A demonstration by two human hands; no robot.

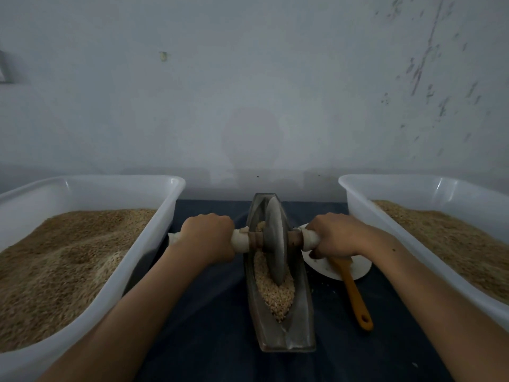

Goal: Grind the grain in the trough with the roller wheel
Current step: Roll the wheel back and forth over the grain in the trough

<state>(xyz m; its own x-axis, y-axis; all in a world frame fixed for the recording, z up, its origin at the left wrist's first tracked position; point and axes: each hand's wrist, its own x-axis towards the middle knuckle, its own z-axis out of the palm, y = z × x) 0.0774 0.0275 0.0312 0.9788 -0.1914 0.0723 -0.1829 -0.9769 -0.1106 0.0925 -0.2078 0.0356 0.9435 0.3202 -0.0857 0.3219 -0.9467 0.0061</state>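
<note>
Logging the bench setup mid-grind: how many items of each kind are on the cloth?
White tubs of grain: 2
Metal trough: 1
Roller wheel: 1
White plate: 1
Orange spatula: 1
Total: 6

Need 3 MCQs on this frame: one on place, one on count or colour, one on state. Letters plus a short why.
1. Where does the orange-handled brush lie?
A. in the left tub
B. to the right of the trough, its head on the white plate
C. inside the trough

2. How many white tubs of grain are in view?
A. one
B. two
C. three

3. What are the hands doing?
A. both grip the axle handles of the roller wheel
B. only the right one grips
C. both lie flat on the cloth

Key: 1 B, the brush head rests on the white plate beside the trough. 2 B, a left tub and a right tub flank the trough. 3 A, the left hand and right hand curl round the handles on either side of the roller wheel.
</note>
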